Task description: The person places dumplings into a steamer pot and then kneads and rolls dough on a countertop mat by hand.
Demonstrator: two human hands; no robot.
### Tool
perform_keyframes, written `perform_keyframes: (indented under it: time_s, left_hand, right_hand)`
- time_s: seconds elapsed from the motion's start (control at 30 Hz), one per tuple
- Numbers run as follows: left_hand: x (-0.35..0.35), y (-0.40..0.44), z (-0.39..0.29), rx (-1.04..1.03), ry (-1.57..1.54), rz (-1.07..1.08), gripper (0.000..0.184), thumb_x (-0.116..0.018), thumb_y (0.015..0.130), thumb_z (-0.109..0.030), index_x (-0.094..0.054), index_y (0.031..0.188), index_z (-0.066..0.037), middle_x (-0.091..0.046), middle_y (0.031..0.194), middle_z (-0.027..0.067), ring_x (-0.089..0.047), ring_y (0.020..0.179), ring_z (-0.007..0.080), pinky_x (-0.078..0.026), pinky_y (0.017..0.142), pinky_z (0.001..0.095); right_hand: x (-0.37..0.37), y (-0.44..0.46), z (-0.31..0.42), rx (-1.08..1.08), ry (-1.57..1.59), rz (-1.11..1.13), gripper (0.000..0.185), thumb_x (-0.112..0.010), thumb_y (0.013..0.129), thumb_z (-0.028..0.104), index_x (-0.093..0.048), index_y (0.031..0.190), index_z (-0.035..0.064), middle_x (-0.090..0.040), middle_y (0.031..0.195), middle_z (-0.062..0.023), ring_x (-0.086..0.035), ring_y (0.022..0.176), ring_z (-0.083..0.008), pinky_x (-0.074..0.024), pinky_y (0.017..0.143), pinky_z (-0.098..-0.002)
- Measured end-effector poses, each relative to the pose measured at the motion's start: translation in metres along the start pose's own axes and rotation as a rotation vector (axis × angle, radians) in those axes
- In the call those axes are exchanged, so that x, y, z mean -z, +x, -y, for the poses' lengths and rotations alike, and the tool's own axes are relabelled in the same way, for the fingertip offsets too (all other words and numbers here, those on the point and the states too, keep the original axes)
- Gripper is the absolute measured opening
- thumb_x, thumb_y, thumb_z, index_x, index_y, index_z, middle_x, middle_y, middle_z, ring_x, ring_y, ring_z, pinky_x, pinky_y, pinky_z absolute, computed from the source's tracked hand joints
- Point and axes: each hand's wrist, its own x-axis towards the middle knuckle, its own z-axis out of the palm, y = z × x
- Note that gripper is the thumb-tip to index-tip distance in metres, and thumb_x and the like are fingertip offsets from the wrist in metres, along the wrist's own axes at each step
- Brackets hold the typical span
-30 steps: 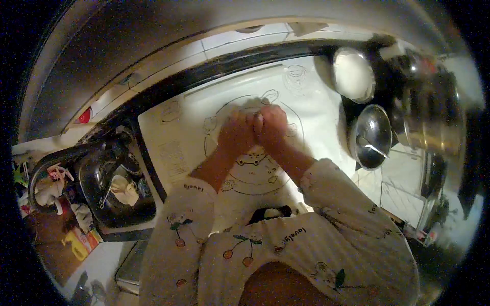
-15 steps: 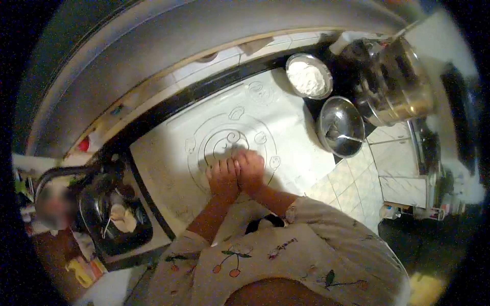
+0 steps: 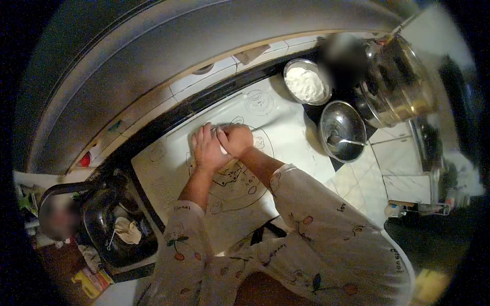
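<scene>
On the white mat (image 3: 306, 153) with printed drawings, my left hand (image 3: 208, 148) lies with its fingers pointing forward, pressed on a pale lump (image 3: 223, 149) that looks like dough. Right beside it, touching, my right hand (image 3: 238, 139) is curled over the same lump. Most of the lump is hidden under both hands. Beyond the mat's right side are a metal bowl of white powder (image 3: 304, 84) and a deeper metal bowl (image 3: 352, 122) with a light-handled utensil (image 3: 352, 143) in it.
A dark sink (image 3: 92, 224) at the left holds a beige item (image 3: 127, 230) and dishes. Large stacked metal pots (image 3: 400, 86) stand at the back right. A yellow object (image 3: 88, 285) is at the lower left. A cabinet edge curves overhead.
Both hands have moved forward on the mat since half a second ago, and the pale lump now shows between them. The view had turned earlier, shifting the bowls and mat in the picture.
</scene>
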Motion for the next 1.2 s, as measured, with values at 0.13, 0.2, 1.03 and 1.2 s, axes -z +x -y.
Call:
perform_keyframes:
  time_s: [0.13, 0.2, 1.03, 1.2]
  left_hand:
    - [-0.024, -0.064, -0.025, 0.147, 0.048, 0.03, 0.09, -0.066, 0.069, -0.057, -0.04, 0.136, -0.003, -0.028, 0.147, 0.0213, -0.021, 0.138, 0.0385, -0.013, 0.109, 0.0592]
    - [-0.037, -0.111, -0.041, 0.055, 0.086, 0.013, 0.091, -0.053, 0.078, -0.067, -0.033, 0.14, -0.003, -0.024, 0.147, 0.0247, -0.019, 0.138, 0.0425, -0.011, 0.107, 0.0639]
    - [-0.012, -0.146, -0.073, 0.057, -0.078, 0.119, 0.095, -0.065, 0.071, -0.058, -0.03, 0.143, -0.007, -0.023, 0.149, 0.0184, -0.017, 0.139, 0.0377, -0.01, 0.108, 0.0627]
    - [-0.026, -0.236, -0.091, -0.086, -0.124, 0.266, 0.085, -0.061, 0.076, -0.055, -0.036, 0.139, -0.004, -0.026, 0.147, 0.0205, -0.021, 0.138, 0.0367, -0.013, 0.106, 0.0654]
  right_hand:
    - [0.011, -0.077, -0.018, 0.385, 0.035, -0.063, 0.043, -0.052, 0.085, 0.031, -0.055, 0.12, 0.0064, -0.055, 0.124, -0.0155, -0.049, 0.116, -0.0352, -0.0338, 0.102, -0.0493]
    - [0.024, -0.123, -0.025, 0.399, 0.008, 0.045, 0.047, -0.052, 0.087, 0.03, -0.05, 0.127, 0.0062, -0.046, 0.134, -0.0163, -0.041, 0.127, -0.0359, -0.0285, 0.106, -0.0508]
    - [0.034, -0.15, -0.003, 0.287, -0.119, 0.134, 0.057, -0.06, 0.078, 0.036, -0.049, 0.126, 0.0064, -0.047, 0.131, -0.0184, -0.043, 0.122, -0.0373, -0.0284, 0.103, -0.056]
    - [0.032, -0.258, -0.043, 0.521, -0.509, 0.146, 0.063, -0.062, 0.079, 0.039, -0.045, 0.132, 0.0109, -0.037, 0.141, -0.0159, -0.028, 0.135, -0.0347, -0.0169, 0.108, -0.0609]
